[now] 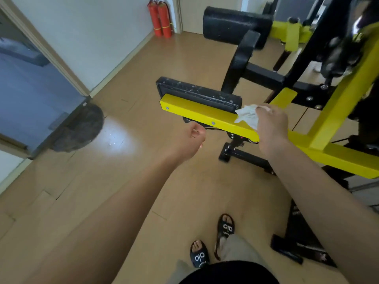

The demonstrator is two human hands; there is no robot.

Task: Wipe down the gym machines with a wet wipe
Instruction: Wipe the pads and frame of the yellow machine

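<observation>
A yellow and black gym machine (328, 111) fills the right side. Its yellow bar (201, 113) sticks out to the left, with a worn black pad (196, 91) behind it. My right hand (270, 126) grips a crumpled white wet wipe (247, 115) and presses it on the top of the yellow bar near the pad's right end. My left hand (191, 140) hovers just below and in front of the bar, fingers loosely curled, holding nothing.
Two red fire extinguishers (161, 19) stand by the far wall. A black foam roller (235, 25) of the machine sits beyond the pad. A glass door (30, 89) is at the left, with a grey mat (80, 128) beside it. My sandalled feet (213, 242) stand on the wood floor.
</observation>
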